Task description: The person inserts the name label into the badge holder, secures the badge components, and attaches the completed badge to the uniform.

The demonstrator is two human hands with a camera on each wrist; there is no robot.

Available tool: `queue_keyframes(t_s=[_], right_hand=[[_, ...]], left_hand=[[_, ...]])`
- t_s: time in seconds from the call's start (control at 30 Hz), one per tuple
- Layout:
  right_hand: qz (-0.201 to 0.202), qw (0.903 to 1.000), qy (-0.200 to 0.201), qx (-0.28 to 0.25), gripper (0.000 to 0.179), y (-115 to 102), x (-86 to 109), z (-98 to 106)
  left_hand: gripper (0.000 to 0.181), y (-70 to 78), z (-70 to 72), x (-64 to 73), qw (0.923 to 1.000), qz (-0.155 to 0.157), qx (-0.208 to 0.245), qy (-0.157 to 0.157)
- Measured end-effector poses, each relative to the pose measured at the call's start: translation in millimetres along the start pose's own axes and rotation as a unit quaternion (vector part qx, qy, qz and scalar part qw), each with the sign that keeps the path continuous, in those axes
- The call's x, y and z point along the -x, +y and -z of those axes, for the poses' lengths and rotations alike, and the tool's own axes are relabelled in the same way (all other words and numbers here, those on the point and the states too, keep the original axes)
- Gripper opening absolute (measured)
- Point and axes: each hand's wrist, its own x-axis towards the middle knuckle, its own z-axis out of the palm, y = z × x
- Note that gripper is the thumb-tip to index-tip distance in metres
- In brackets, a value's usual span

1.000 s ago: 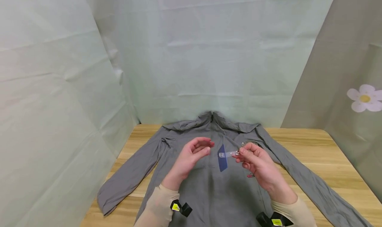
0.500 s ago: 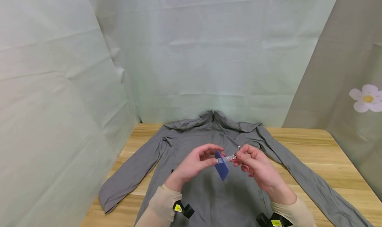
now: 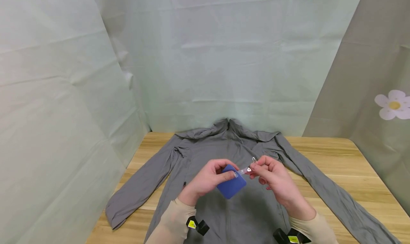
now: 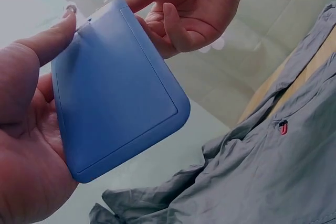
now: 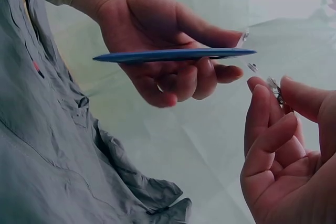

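Note:
A flat blue badge holder (image 3: pixel 232 187) hangs between the two hands, above a grey jacket (image 3: pixel 208 215) spread on the table. My left hand (image 3: pixel 212 178) pinches the holder near its strap end, thumb on one face and fingers behind, as the left wrist view of the holder (image 4: pixel 115 93) shows. A clear strap with metal snaps (image 3: pixel 244 171) runs from the holder toward the right. My right hand (image 3: pixel 275 176) pinches the small metal clip (image 5: pixel 277 92) at the strap's other end between thumb and fingertips. The right wrist view shows the holder edge-on.
Wood-grain table (image 3: pixel 333 158) shows around the jacket, whose sleeves (image 3: pixel 137 187) spread to both sides. Small red zipper pulls (image 4: pixel 284 128) sit on the jacket. Pale cloth (image 3: pixel 224 58) hangs behind the table and along its left side.
My left hand has moved right and taken hold of the badge holder, which has turned from nearly edge-on to showing its flat face in the head view. The right hand keeps its pinch.

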Motion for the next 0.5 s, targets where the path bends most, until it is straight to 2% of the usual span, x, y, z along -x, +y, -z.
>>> queue_keyframes(t_s=[0.5], right_hand=[[0.010,0.9986,0.039,0.034,0.025,0.4,-0.3,-2.2]], left_hand=[[0.029,1.9,-3.2,0.3,0.9992,-0.003,-0.037,0.016]])
